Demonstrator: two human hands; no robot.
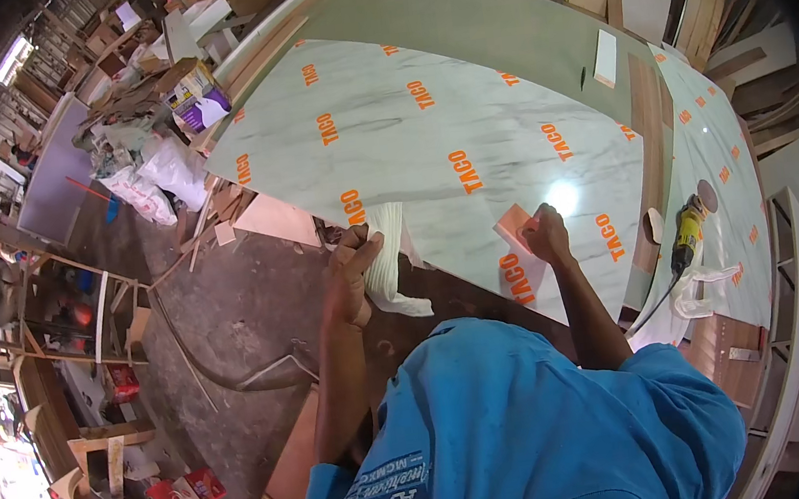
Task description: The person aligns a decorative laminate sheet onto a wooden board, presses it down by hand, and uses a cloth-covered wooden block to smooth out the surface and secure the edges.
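A pale marble-patterned sheet [387, 142] with orange print lies on the bench in front of me. At its near edge my left hand [355, 269] is closed, pinching a limp, ribbed white strip [387, 259] that hangs down past the edge. Whether the strip is cloth or film I cannot tell. Farther right, my right hand [547, 234] is closed on a small, flat salmon-coloured piece [513, 222], which rests against the sheet's printed face. The fingers partly hide this piece.
A yellow-green angle grinder [689, 234] with a cord lies on another printed sheet [716, 154] at the right. Beyond the marble sheet is a grey-green board [452, 17] with a small white block [605, 58]. White sacks [169, 172] and a carton [195, 95] stand at the left.
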